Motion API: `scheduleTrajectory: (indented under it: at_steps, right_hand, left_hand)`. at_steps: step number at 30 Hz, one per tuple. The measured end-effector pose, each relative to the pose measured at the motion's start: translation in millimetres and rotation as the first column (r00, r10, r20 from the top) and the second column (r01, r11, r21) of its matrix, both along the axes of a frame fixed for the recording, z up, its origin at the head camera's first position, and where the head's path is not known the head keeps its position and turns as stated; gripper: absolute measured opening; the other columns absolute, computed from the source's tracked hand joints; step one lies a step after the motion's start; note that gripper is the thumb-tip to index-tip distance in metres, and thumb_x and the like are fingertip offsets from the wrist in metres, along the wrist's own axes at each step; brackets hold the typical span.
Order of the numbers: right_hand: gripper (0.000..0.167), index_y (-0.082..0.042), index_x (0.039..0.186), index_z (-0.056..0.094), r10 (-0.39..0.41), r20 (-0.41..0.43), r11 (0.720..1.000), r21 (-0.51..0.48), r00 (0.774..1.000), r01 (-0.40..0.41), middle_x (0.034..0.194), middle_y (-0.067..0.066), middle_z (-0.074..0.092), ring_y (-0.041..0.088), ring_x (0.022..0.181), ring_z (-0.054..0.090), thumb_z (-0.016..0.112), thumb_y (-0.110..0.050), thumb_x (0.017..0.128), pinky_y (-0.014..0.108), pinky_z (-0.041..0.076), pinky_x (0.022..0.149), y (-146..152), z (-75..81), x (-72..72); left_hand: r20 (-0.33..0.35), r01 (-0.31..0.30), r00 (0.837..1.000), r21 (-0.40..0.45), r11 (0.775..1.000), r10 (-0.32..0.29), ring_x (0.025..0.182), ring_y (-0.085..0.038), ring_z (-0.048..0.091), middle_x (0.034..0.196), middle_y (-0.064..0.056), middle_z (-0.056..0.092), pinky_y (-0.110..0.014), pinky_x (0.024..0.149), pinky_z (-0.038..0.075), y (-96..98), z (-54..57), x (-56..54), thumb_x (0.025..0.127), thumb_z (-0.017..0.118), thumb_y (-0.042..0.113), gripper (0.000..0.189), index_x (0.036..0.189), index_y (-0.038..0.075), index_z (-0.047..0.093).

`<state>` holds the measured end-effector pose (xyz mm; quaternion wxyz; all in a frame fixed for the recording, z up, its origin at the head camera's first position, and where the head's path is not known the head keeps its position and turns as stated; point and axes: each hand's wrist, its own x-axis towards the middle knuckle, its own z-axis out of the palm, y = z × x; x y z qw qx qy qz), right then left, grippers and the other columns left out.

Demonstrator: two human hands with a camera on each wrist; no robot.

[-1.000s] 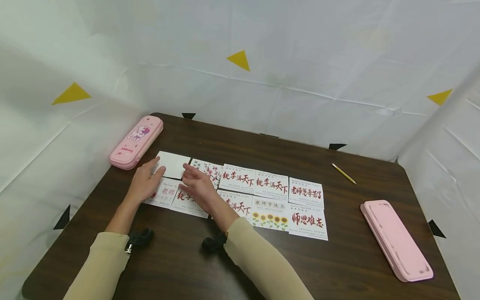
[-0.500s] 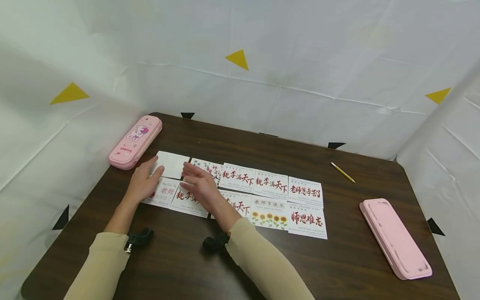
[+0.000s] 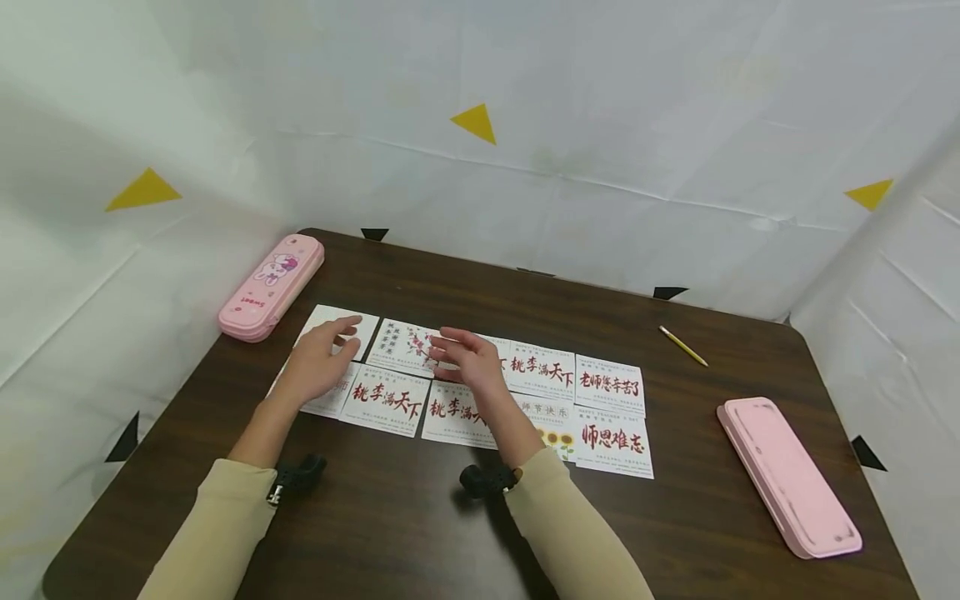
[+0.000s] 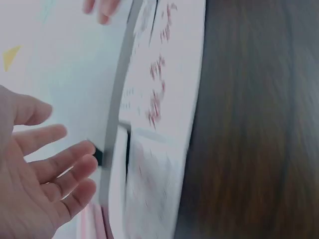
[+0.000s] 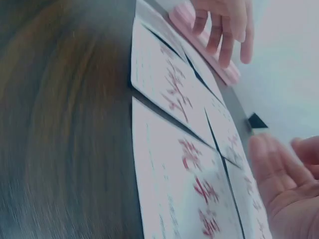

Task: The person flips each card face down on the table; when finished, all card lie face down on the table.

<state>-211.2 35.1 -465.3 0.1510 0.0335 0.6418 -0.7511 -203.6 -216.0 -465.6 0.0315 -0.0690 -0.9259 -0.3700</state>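
Note:
Two rows of square cards with red lettering lie edge to edge on the dark wooden table (image 3: pixel 375 508). My left hand (image 3: pixel 318 362) hovers over the left end, fingers loosely bent and holding nothing. It partly covers a blank white card (image 3: pixel 367 335) in the far row. Beside that one lies a card with pink blossoms (image 3: pixel 401 346). Over the middle cards is my right hand (image 3: pixel 476 367), also relaxed and holding nothing. Its wrist hides part of the sunflower card (image 3: pixel 558 417). In the left wrist view, my left fingers (image 4: pixel 75 172) stand apart from the cards.
A pink pencil case (image 3: pixel 272 287) with a cartoon print lies at the far left. Another pink case (image 3: pixel 791 479) is on the right. A yellow pencil (image 3: pixel 683 346) rests at the back right. White sheeting (image 3: pixel 600 108) surrounds the table's back and sides.
Both hands have moved right, off the edges of the blank card. The right hand has uncovered the blossom card and a lettered card below it, and now covers cards farther right.

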Motion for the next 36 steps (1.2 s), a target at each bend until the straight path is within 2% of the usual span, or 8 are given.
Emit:
scheduleTrajectory:
  at_steps: [4, 10, 15, 21, 27, 36]
  right_hand:
    - [0.035, 0.000, 0.136, 0.056, 0.063, 0.036, 0.994, 0.088, 0.997, -0.066, 0.127, 0.018, 0.063, 0.030, 0.110, 0.065, 0.051, -0.009, 0.102, 0.033, 0.058, 0.078, 9.2, -1.4, -0.9]
    - [0.036, -0.001, 0.135, 0.058, 0.110, 0.102, 0.983, 0.133, 0.989, -0.123, 0.127, 0.016, 0.064, 0.029, 0.110, 0.065, 0.054, -0.010, 0.100, 0.035, 0.058, 0.079, 11.5, -6.8, -2.6]
    - [0.036, -0.002, 0.135, 0.058, 0.125, 0.122, 0.982, 0.130, 0.985, -0.140, 0.129, 0.015, 0.063, 0.027, 0.110, 0.066, 0.055, -0.011, 0.100, 0.038, 0.057, 0.082, 12.7, -7.2, -3.6]
    - [0.035, -0.001, 0.134, 0.058, 0.117, 0.123, 0.983, 0.129, 0.985, -0.133, 0.129, 0.017, 0.062, 0.026, 0.108, 0.067, 0.055, -0.010, 0.100, 0.037, 0.057, 0.081, 15.1, -5.8, -4.5]
    - [0.035, -0.002, 0.134, 0.059, 0.103, 0.137, 0.982, 0.141, 0.985, -0.122, 0.126, 0.016, 0.064, 0.024, 0.105, 0.068, 0.053, -0.012, 0.101, 0.037, 0.058, 0.079, 18.1, -4.6, -5.2]
    - [0.036, -0.001, 0.135, 0.058, 0.121, 0.140, 0.980, 0.143, 0.983, -0.141, 0.129, 0.017, 0.062, 0.026, 0.107, 0.067, 0.053, -0.013, 0.102, 0.039, 0.057, 0.081, 18.4, -2.2, -5.6]
  left_hand:
    - [0.040, 0.062, 0.997, -0.020, 0.998, -0.061, 0.109, -0.036, 0.060, 0.127, -0.023, 0.060, -0.054, 0.094, 0.044, 17.1, 1.3, -3.6, 0.100, 0.049, 0.017, 0.045, 0.142, 0.002, 0.050]
    - [0.092, 0.078, 0.993, -0.036, 0.996, -0.074, 0.105, -0.034, 0.061, 0.127, -0.022, 0.061, -0.052, 0.091, 0.046, 30.6, -3.0, -7.5, 0.099, 0.049, 0.018, 0.046, 0.142, 0.002, 0.050]
    - [0.132, 0.071, 0.989, -0.051, 0.996, -0.064, 0.102, -0.031, 0.061, 0.128, -0.021, 0.061, -0.049, 0.089, 0.047, 34.3, -3.6, -7.3, 0.099, 0.050, 0.022, 0.048, 0.143, 0.003, 0.049]
    - [0.143, 0.061, 0.988, -0.075, 0.995, -0.050, 0.094, -0.028, 0.058, 0.127, -0.020, 0.062, -0.046, 0.083, 0.046, 36.1, -3.5, -8.9, 0.098, 0.051, 0.024, 0.049, 0.142, 0.003, 0.050]
    - [0.156, 0.050, 0.987, -0.071, 0.996, -0.039, 0.101, -0.030, 0.059, 0.129, -0.020, 0.061, -0.048, 0.088, 0.046, 36.7, -2.7, -9.4, 0.099, 0.051, 0.024, 0.048, 0.143, 0.004, 0.050]
    - [0.132, -0.012, 0.991, -0.028, 1.000, 0.016, 0.110, -0.036, 0.060, 0.127, -0.023, 0.061, -0.053, 0.093, 0.044, 34.8, -2.2, -12.3, 0.098, 0.048, 0.021, 0.049, 0.142, 0.000, 0.048]
